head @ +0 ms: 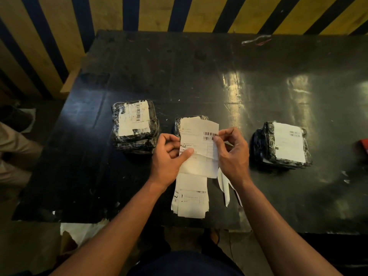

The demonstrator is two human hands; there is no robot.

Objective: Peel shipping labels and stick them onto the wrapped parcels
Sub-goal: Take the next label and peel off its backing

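I hold a white shipping label (199, 144) with barcodes over the middle of the black table (199, 76). My left hand (171, 156) pinches its left edge, thumb on top. My right hand (231, 150) pinches its right edge near the barcode. Behind the label a black wrapped parcel (178, 124) is mostly hidden. A labelled black parcel stack (135, 124) lies to the left, another labelled parcel stack (282, 145) to the right. A pile of labels (191, 198) lies at the table's near edge under my hands.
Peeled white backing strips (225, 186) lie right of the label pile. A red object (363, 145) shows at the right edge. Loose wires (256, 39) lie at the table's back. A yellow and dark striped wall (59, 36) stands behind. Another person's leg (16, 152) is at the left.
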